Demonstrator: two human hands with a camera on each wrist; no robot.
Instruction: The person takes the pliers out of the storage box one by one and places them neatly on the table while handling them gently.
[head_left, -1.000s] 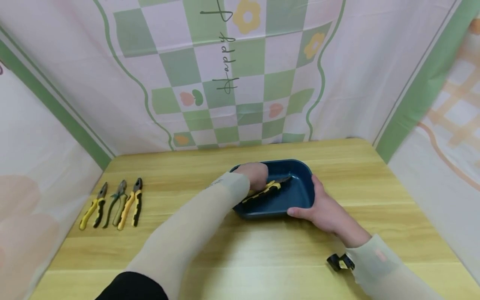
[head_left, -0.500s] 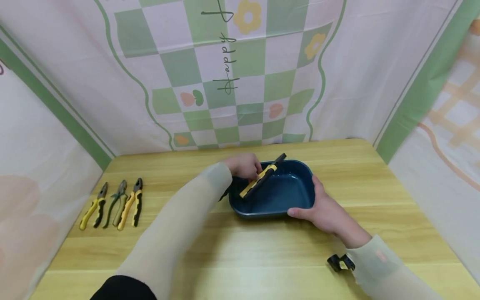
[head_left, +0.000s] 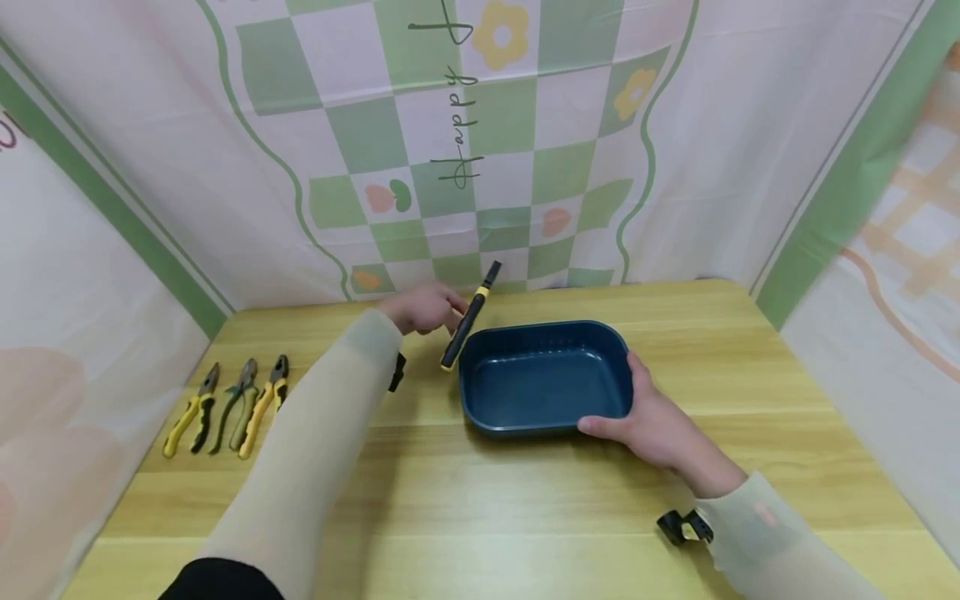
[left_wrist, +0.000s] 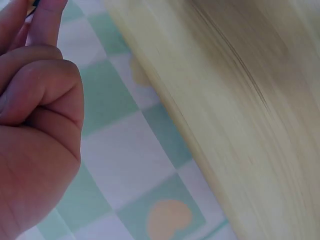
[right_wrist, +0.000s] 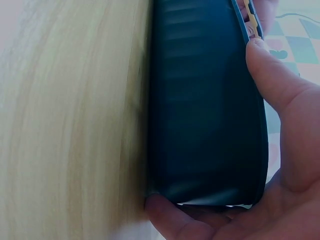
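Observation:
My left hand (head_left: 426, 308) holds a pair of yellow-and-black pliers (head_left: 471, 318) above the table, just left of the dark blue tray (head_left: 540, 387). The pliers tilt, with their dark nose up and away from me. In the left wrist view the curled fingers of the left hand (left_wrist: 42, 100) show, while the pliers are almost wholly out of frame. My right hand (head_left: 660, 421) grips the tray's right end, thumb at the near corner. From the right wrist, the tray's outer wall (right_wrist: 205, 110) sits between thumb and fingers of the right hand (right_wrist: 295, 145).
Three pairs of pliers lie side by side at the table's left: yellow-and-black pliers (head_left: 201, 410), green pliers (head_left: 238, 408) and orange-and-black pliers (head_left: 264, 407), the last partly behind my left sleeve. A patterned cloth (head_left: 495, 183) hangs behind the wooden table (head_left: 525, 508).
My left hand has lifted the pliers out of the tray and carried them left past its rim, turning them steeper. The right hand has stayed on the tray.

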